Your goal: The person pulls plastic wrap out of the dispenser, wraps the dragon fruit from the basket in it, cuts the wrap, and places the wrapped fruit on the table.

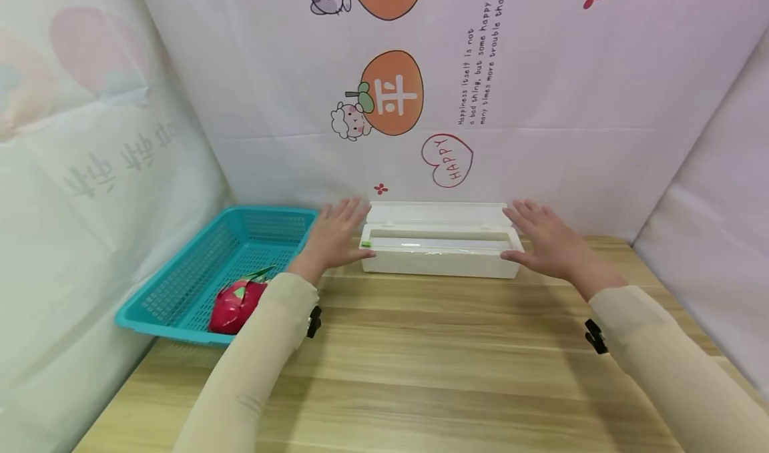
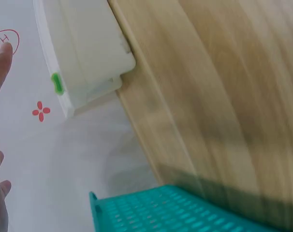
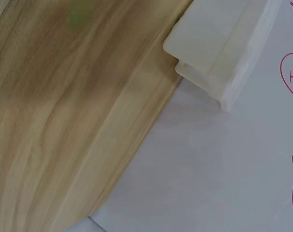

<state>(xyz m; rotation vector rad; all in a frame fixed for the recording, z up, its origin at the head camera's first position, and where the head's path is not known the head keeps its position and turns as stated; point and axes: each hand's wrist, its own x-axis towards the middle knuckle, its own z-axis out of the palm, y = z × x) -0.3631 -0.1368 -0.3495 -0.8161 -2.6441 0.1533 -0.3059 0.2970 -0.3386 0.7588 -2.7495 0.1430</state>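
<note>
A long white cling-film dispenser (image 1: 441,263) stands on the wooden table against the back wall sheet. Its lid (image 1: 435,213) is raised, and a pale roll (image 1: 438,243) lies inside. A small green slider (image 2: 57,83) sits at its left end. Beside that end is my left hand (image 1: 334,235), fingers spread and thumb close to the box's front corner. My right hand (image 1: 548,243) is spread the same way at the right end. Whether either hand touches the box, I cannot tell. Only a few fingers show at the edges of the wrist views.
To the left stands a turquoise plastic basket (image 1: 135,313) holding a red dragon fruit (image 1: 235,306), partly hidden by my left sleeve. Printed white sheets (image 1: 565,106) hang behind and at both sides. Wooden tabletop (image 1: 420,359) extends in front of the dispenser.
</note>
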